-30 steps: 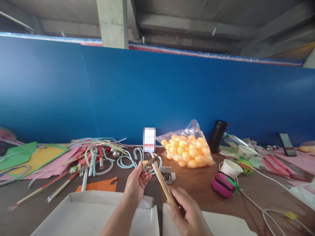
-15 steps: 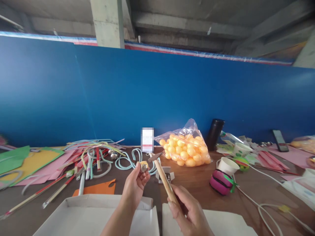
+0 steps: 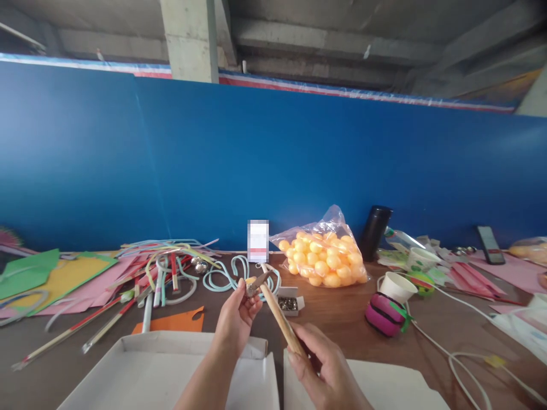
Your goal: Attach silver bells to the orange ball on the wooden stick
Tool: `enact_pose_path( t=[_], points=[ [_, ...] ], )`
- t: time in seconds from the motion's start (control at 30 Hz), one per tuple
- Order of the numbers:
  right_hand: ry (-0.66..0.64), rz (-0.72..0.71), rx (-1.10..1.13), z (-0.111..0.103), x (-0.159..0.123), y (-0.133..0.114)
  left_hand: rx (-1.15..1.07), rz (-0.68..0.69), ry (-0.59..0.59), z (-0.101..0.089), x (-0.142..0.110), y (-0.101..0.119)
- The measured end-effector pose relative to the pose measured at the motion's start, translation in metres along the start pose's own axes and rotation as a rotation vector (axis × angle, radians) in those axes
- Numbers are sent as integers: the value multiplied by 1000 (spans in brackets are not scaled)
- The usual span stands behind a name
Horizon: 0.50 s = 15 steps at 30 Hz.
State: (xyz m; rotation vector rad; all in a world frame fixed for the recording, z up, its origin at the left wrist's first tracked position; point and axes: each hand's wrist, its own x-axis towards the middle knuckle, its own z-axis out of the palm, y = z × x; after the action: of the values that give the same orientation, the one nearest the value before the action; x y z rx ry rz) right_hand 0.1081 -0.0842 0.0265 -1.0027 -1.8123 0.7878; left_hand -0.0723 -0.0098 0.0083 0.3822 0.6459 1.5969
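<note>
Holding a hammer (image 3: 277, 310) by its wooden handle, the right hand (image 3: 322, 361) has its fingers wrapped round the lower end, while the left hand (image 3: 238, 313) pinches a small metal ball (image 3: 249, 281) with a yellowish bit on top, up above the table (image 3: 337, 327) in the middle of the view. Container-wise there's plenty going on: a clear plastic bag (image 3: 333, 216) stuffed with orange balls (image 3: 322, 262) sits behind and to the right of the hammer, and just right of the handle is a little open box (image 3: 294, 313) full of small shiny metal bits (image 3: 288, 303), too tiny for me to say exactly what. Over to the right, a tilted paper cup (image 3: 397, 287) is right up by a purple pouch (image 3: 384, 314) (can't make out what's in either), with a dark bottle (image 3: 376, 233) behind them. In front there's a shallow white tray (image 3: 183, 341), partly hidden by the left forearm. Compared with half a second ago, the hammer head has come over to the ball: back then it was off to the right with the silver side in plain sight, now it covers most of it, though I can't tell if they're actually touching. The handle has shifted too, so more of the little box's contents show. Both hands have kept their grip, and the bag looks the same.
</note>
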Motion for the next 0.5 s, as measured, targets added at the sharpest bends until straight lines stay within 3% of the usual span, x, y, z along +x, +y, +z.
enact_pose_path(
  t=[0.5],
  points=[
    [53,34,44,-4,1,1,-3,-19,-17,-2,0,1]
  ],
)
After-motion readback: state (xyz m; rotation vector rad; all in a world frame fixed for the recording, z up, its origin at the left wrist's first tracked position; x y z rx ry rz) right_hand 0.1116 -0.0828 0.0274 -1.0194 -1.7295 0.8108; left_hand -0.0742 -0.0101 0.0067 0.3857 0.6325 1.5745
